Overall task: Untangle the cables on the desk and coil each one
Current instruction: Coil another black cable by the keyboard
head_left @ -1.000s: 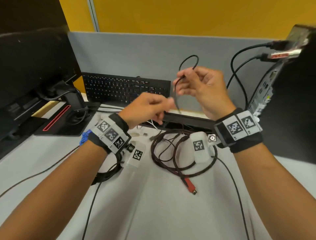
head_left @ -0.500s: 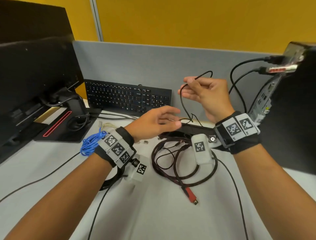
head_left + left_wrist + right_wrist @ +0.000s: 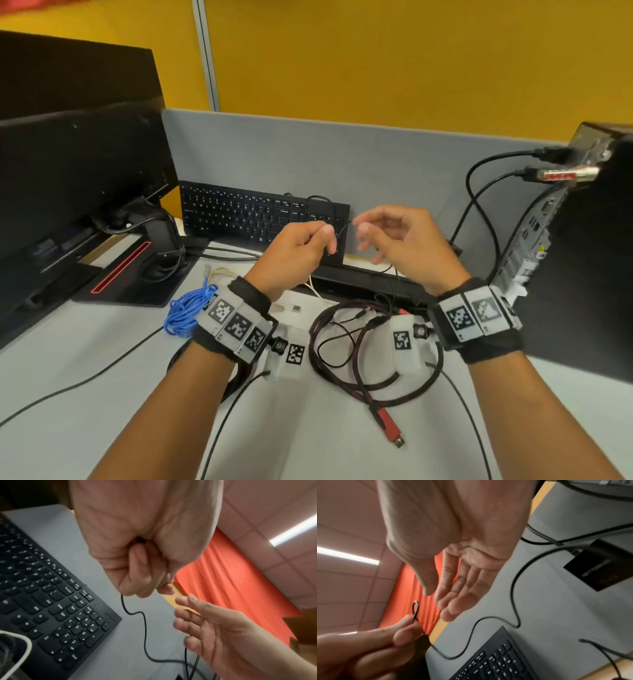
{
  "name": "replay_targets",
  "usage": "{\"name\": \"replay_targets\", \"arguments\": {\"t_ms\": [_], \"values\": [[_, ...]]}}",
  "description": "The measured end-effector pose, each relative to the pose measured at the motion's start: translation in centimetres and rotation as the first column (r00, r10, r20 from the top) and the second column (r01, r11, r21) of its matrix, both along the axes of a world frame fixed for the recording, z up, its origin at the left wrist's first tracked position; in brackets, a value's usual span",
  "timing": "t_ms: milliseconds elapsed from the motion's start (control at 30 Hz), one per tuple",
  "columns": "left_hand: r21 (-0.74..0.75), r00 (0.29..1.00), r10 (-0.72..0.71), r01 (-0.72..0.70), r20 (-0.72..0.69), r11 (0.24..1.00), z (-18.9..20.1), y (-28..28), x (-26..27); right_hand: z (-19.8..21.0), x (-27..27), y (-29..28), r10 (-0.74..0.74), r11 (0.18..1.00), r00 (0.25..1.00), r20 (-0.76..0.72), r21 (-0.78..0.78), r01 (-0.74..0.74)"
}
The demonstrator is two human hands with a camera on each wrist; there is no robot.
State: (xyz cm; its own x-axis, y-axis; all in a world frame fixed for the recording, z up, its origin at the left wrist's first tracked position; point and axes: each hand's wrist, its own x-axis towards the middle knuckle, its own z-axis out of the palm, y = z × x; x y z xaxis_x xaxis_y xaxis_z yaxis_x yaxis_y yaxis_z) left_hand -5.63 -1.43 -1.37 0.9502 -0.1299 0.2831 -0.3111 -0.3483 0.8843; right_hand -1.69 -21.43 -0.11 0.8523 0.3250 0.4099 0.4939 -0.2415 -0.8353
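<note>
My left hand (image 3: 308,245) is raised over the desk and pinches a thin black cable (image 3: 144,623) between thumb and fingers; a small loop of that cable (image 3: 415,610) sticks up from the pinch. My right hand (image 3: 383,233) hovers just to its right, fingers relaxed, holding nothing. Below the hands lies a loose tangle: a braided dark red cable (image 3: 346,373) with a red plug (image 3: 390,426), and thin black wire inside its loop. A coiled blue cable (image 3: 185,311) sits left of my left wrist.
A black keyboard (image 3: 246,214) leans against the grey partition behind the hands. A monitor with its stand (image 3: 85,192) fills the left side. A computer case (image 3: 582,246) with plugged-in black cables stands at right. A white cable (image 3: 317,289) lies under the hands.
The right hand let go of the thin black cable and opened. The left hand closed and took the cable in a pinch. Both hands came lower and closer together.
</note>
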Motion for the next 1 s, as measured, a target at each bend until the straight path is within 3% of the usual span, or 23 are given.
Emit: {"name": "replay_targets", "arguments": {"t_ms": [133, 233, 333, 400, 467, 533, 633, 767, 867, 933, 1000], "values": [[-0.122, 0.963, -0.265, 0.259, -0.044, 0.958, 0.2, -0.4, -0.7, -0.2, -0.4, 1.0, 0.079, 0.992, 0.974, 0.213, -0.110, -0.057], [-0.137, 0.929, -0.369, 0.361, -0.038, 0.922, 0.6, -0.9, -1.5, -0.6, -0.4, 1.6, 0.232, 0.965, 0.941, 0.246, -0.178, -0.192], [-0.247, 0.909, -0.414, 0.411, 0.043, 0.877, 1.6, -1.2, -1.9, -0.9, -0.4, 2.5, 0.263, 0.959, 0.949, 0.173, 0.056, -0.276], [-0.442, 0.918, -0.384, 0.387, 0.101, 0.809, 2.4, -0.7, -1.7, -1.0, -0.4, 2.8, 0.225, 0.953, 0.971, 0.083, 0.187, -0.237], [-0.644, 0.937, -0.324, 0.327, 0.128, 0.691, 3.0, 0.0, -1.2, -1.2, -0.2, 2.8, 0.192, 0.977, 0.980, 0.044, 0.087, -0.196], [-0.720, 0.958, -0.239, 0.279, 0.161, 0.635, 2.8, 0.7, -0.6, -1.5, -0.2, 2.8, 0.167, 0.967, 0.979, 0.116, -0.214, -0.140], [-0.674, 0.967, -0.134, 0.249, 0.218, 0.695, 1.8, 1.3, 0.4, -1.7, -0.5, 2.7, 0.209, 0.887, 0.963, 0.170, -0.448, -0.114], [-0.371, 0.961, 0.040, 0.068, 0.274, 0.926, 0.6, 1.4, 0.9, -1.6, -1.3, 2.8, 0.289, 0.845, 0.933, 0.214, -0.515, -0.143], [-0.115, 0.948, 0.036, 0.000, 0.317, 0.993, -0.2, 1.6, 1.2, -1.3, -1.6, 2.9, 0.319, 0.907, 0.925, 0.207, -0.348, -0.235], [-0.076, 0.962, -0.032, 0.055, 0.271, 0.996, -0.4, 1.4, 1.1, -1.0, -1.3, 2.7, 0.242, 0.959, 0.936, 0.256, -0.209, -0.191], [-0.143, 0.976, -0.131, 0.156, 0.171, 0.977, -0.5, 0.7, 0.8, -0.9, -0.7, 2.5, 0.126, 0.991, 0.942, 0.310, -0.077, -0.107]]}}
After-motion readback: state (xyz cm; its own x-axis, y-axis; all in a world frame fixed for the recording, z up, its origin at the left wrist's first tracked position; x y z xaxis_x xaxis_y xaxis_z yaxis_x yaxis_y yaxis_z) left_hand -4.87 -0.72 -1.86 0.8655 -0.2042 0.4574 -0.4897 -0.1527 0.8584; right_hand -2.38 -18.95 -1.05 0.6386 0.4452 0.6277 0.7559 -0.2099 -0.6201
